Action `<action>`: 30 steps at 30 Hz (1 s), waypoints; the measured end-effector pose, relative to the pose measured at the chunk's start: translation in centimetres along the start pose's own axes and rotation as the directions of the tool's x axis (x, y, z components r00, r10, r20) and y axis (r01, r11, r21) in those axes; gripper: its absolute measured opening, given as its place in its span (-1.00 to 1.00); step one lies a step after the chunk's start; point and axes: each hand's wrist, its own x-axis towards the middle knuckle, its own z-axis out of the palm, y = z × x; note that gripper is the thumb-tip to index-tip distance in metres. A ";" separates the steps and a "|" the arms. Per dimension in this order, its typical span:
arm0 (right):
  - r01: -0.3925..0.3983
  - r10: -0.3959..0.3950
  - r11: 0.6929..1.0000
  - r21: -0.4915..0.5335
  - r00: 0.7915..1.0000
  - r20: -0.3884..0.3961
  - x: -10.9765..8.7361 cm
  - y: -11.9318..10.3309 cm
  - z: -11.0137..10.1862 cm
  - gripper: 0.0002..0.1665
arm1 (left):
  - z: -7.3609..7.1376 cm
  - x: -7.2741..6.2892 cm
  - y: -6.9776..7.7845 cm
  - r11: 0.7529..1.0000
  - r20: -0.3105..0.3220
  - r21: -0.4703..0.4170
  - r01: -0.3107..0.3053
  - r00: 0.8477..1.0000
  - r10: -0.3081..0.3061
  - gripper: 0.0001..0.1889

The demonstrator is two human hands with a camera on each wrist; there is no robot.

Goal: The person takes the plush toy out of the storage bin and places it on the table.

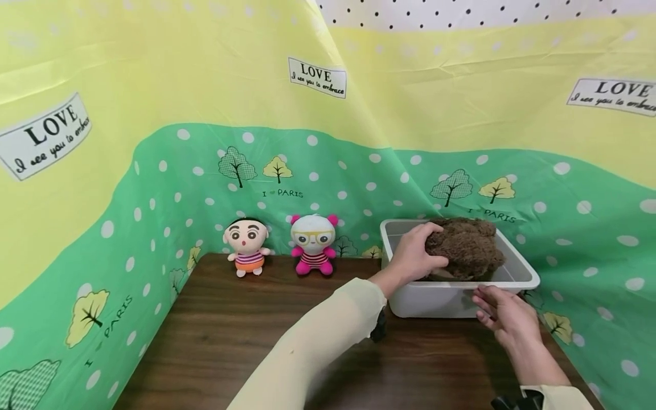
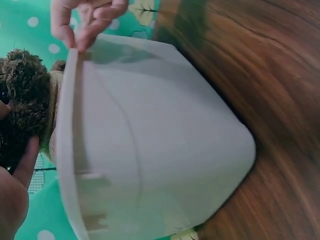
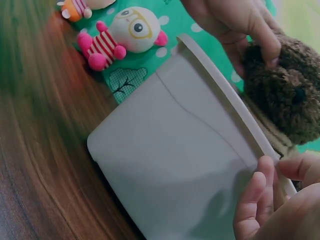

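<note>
A brown fluffy plush toy (image 1: 466, 249) sits in the mouth of a light grey plastic bin (image 1: 435, 302), rising above its rim. My left hand (image 1: 414, 257) grips the toy from its left side, thumb and fingers spread around the fur. Beige cloth shows below the brown fur (image 2: 24, 85) in the left wrist view. My right hand (image 1: 509, 316) is at the front right of the bin, pinching the rim between thumb and fingers, as the right wrist view shows at close range. The toy's lower part is hidden by the bin wall.
Two small plush dolls stand at the table's back edge: one with black hair and orange shorts (image 1: 247, 247), one pink and white with yellow glasses (image 1: 314, 245). The dark wood table (image 1: 246, 336) is enclosed by a green and yellow printed curtain (image 1: 353, 165).
</note>
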 end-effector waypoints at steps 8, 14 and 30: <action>-0.013 0.013 1.000 -0.015 1.000 -0.004 0.0 0.1 0.0 -0.66 | -1.3 1.3 2.2 0.993 -0.052 -0.116 0.025 0.998 -0.032 -0.46; -0.001 0.001 1.000 -0.006 1.000 0.007 0.0 0.0 0.0 -0.69 | -3.3 2.1 3.5 0.979 -0.125 -0.195 0.064 0.988 -0.090 -0.46; 0.012 -0.012 1.000 0.016 1.000 0.027 0.2 0.1 -0.1 -0.70 | -7.7 2.4 5.0 0.953 -0.158 -0.301 0.034 0.984 -0.085 -0.47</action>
